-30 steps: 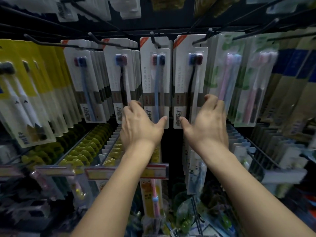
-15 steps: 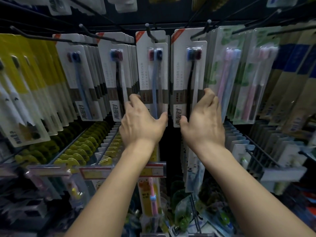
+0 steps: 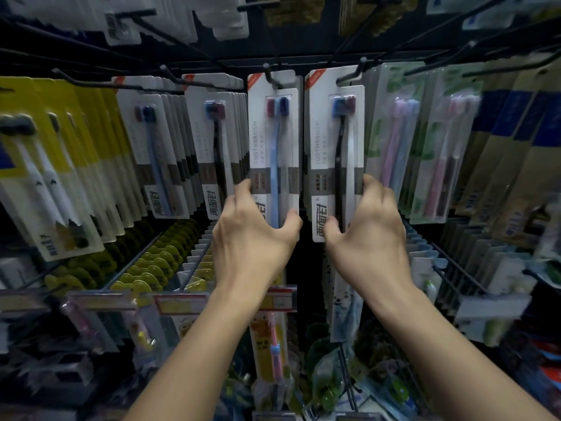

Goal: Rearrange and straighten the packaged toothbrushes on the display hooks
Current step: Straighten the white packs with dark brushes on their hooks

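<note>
**A:** Head view, the only one we have. Which step is this?

**B:** Squaring up two neighbouring stacks, I'd judge. The left hand (image 3: 252, 229) grips the lower part of the blue-brush pack stack (image 3: 273, 141), fingers curled round its left edge, thumb on the right edge near the bottom. The right hand (image 3: 368, 232) mirrors it on the black-brush pack stack (image 3: 334, 153): fingers round the right edge, thumb at the lower left corner.

**A:** Where do those packs hang?

**B:** Each on its own display hook (image 3: 268, 75) in the middle of the upper row, side by side with a narrow dark gap between. Both fronts look upright and level.

**A:** So what does the next move call for?

**B:** Probably pressing the cards flush behind the front one, then letting go gently so they don't swing. How many cards each hand holds I can't tell; the edges blur.

**A:** And the arms?

**B:** Both forearms reach up and forward from the bottom of the frame, wrists roughly level, backs of the hands toward the camera. The green packs (image 3: 397, 141) just beside the right hand are untouched, as far as I can see.
</note>
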A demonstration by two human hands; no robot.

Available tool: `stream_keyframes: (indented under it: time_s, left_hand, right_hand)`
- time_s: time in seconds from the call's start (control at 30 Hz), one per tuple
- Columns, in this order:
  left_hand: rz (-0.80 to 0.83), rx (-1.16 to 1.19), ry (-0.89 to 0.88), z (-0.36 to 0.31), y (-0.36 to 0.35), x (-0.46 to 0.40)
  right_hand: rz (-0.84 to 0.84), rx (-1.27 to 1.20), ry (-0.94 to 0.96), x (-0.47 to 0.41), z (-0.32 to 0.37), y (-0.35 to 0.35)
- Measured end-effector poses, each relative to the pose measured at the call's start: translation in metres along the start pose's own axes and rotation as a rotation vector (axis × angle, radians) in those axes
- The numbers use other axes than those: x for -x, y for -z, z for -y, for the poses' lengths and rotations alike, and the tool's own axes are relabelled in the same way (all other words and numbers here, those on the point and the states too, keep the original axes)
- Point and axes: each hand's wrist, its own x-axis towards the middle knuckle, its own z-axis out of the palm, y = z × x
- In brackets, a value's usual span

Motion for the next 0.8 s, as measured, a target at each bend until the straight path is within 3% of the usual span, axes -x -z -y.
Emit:
stream_keyframes:
  time_s: [0.8]
  left_hand:
    - [0.04,0.077,-0.014,0.0089,0.0011,0.0014]
  right_hand:
    - [0.021,-0.009,0.0,0.0032,-0.0016,0.0026]
